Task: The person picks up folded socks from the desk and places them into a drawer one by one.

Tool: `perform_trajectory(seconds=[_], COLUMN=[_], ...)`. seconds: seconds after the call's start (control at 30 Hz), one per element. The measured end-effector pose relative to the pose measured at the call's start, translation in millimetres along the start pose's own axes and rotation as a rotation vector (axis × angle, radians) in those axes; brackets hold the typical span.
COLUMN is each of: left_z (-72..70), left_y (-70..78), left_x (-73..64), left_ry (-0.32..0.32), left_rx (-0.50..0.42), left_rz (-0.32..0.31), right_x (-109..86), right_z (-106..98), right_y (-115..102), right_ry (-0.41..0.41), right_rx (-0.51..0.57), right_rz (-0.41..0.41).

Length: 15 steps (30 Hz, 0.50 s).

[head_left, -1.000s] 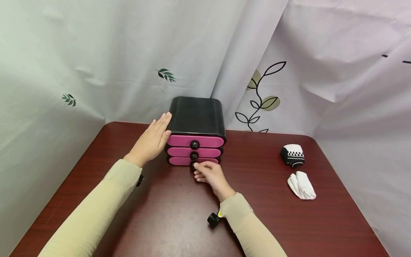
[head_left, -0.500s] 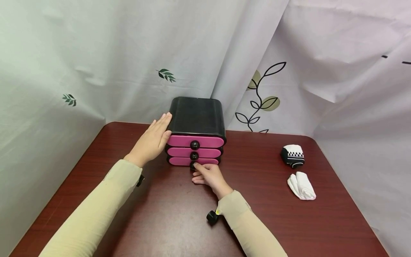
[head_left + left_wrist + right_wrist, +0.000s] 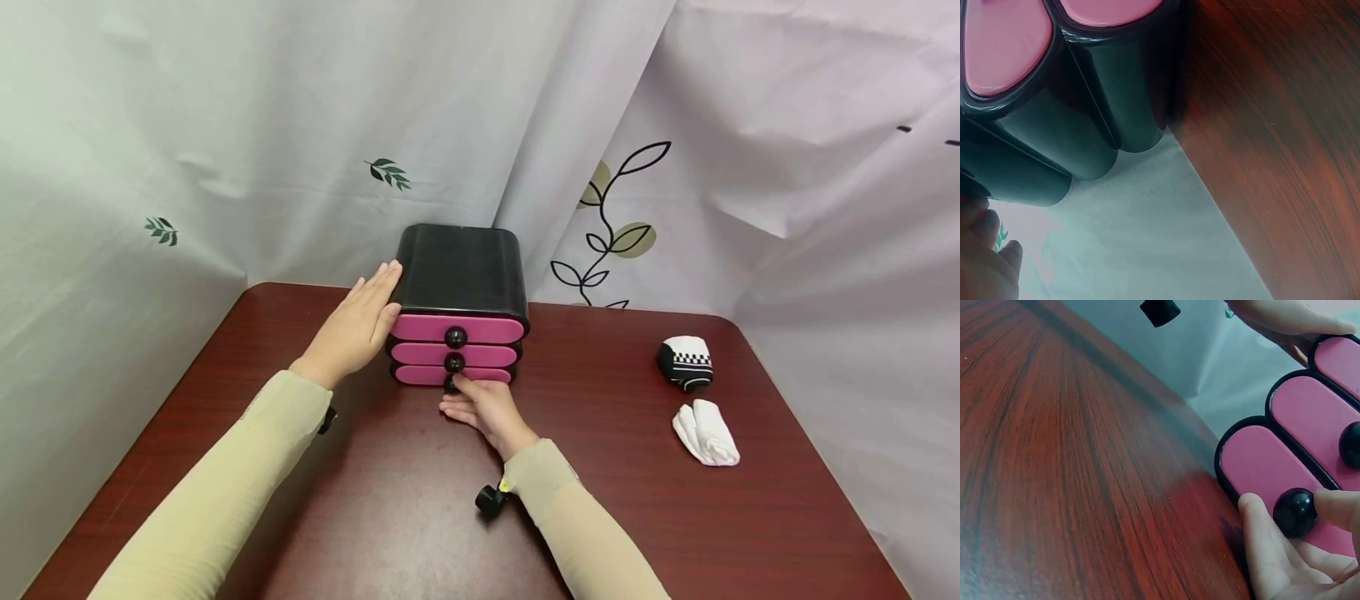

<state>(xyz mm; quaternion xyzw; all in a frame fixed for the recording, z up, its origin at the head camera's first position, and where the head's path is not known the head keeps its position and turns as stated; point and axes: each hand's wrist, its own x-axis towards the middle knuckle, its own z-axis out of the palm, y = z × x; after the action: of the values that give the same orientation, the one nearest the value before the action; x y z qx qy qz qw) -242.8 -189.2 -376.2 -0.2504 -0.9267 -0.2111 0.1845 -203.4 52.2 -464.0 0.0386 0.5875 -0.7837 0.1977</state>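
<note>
A small black drawer unit [image 3: 461,268] with three pink drawer fronts stands at the back of the table, all its drawers pushed in. My left hand [image 3: 351,332] lies with straight fingers against the unit's left side, fingertips at the top edge. At the bottom drawer [image 3: 1254,456], my right hand [image 3: 491,413] pinches the round black knob [image 3: 1295,512], thumb on one side and fingers round the other. In the left wrist view the drawer unit's rounded side [image 3: 1054,134] shows, with a few left fingers [image 3: 988,250] at the corner.
On the right of the reddish-brown table [image 3: 600,492] lie a black-and-white patterned sock bundle [image 3: 686,364] and, nearer, a folded white sock bundle [image 3: 705,433]. White curtain [image 3: 300,125] with leaf prints hangs close behind the drawer unit.
My right hand has shifted slightly left and up at the bottom knob, its fingers reaching farther past it. The left hand stays put, and the drawers look unmoved.
</note>
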Motion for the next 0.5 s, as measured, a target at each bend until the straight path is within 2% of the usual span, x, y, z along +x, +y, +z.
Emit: perform_trajectory(seconds=[0.27, 0.5], left_z=[-1.2, -0.5], left_y=[1.2, 0.8], left_x=[-0.4, 0.6], left_ry=[-0.002, -0.004], left_rx=[-0.001, 0.004], left_rz=[-0.002, -0.008], right_x=[-4.3, -15.7], right_z=[-1.6, -1.7], right_y=[1.7, 9.2], right_ry=[-0.013, -0.026], right_rx=[-0.008, -0.015], right_rz=[-0.004, -0.017])
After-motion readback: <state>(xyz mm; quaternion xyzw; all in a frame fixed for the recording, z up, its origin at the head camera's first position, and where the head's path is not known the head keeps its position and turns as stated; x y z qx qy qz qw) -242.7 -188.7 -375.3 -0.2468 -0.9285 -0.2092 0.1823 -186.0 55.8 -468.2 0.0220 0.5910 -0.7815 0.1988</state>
